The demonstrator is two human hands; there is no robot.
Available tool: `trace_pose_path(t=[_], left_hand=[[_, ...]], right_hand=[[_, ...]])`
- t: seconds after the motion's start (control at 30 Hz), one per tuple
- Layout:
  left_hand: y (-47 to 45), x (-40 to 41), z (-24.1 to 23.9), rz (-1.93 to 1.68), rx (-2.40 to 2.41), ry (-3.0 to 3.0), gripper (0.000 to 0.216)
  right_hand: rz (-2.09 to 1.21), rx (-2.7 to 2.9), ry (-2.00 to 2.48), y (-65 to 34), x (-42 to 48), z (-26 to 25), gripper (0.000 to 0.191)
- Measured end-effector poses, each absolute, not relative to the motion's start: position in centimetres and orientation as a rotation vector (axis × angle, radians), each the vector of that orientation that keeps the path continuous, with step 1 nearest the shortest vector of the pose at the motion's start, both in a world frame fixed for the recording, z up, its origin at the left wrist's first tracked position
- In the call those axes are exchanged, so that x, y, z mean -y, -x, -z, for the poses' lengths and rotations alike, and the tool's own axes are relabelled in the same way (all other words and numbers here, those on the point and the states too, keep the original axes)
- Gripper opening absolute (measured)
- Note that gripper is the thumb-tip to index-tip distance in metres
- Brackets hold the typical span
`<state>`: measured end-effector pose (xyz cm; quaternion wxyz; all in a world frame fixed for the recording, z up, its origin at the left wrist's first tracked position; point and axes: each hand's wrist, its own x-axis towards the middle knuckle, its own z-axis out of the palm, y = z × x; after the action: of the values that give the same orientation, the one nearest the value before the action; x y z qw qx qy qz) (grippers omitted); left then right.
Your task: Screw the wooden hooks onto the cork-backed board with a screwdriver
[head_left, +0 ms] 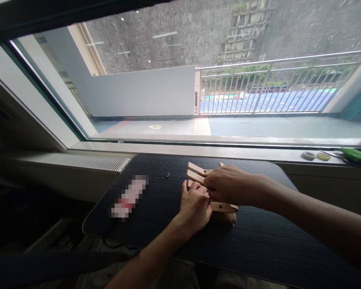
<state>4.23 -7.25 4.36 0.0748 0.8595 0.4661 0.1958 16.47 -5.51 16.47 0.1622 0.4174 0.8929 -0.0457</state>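
Several pale wooden slats with round holes (222, 207) lie side by side on the black table, the nearest resting on a wooden piece (224, 218). My left hand (195, 204) is closed over the middle slats, its fingers bent around them from the left. From the right, my right hand (225, 182) is closed in a pinch just above the slats, touching the left fingertips. Something small and dark shows between the two hands, too covered to name. A small metal screw or bolt (168, 175) lies left of the slats.
A blurred-out pinkish object (129, 196) lies on the left of the black table (267, 241). Two tape rolls (308, 155) and a green fuzzy item (356, 155) sit on the windowsill (174, 151). A large window rises behind; a vented white ledge (90, 160) stands left.
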Motion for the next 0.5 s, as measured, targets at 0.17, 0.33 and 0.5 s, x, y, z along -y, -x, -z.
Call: trace_pose_path(t=[0.17,0.33,0.5], left_hand=[[-4.1,7.3,-4.4,-0.581,-1.390,-2.575,0.013],[-4.1,7.3,-4.6,-0.532,-1.383,-2.615,0.010],[-4.2,7.3,-4.5,-0.551,-1.402,-2.601,0.013]], right_hand=[[0.076,-2.584,-1.229,-17.2,5.4,-16.0,0.025],[0.095,-2.544,-1.229,-17.3,5.8,-17.3,0.013],[0.154,-2.559,-1.182,-17.0,5.8,-17.3,0.014]])
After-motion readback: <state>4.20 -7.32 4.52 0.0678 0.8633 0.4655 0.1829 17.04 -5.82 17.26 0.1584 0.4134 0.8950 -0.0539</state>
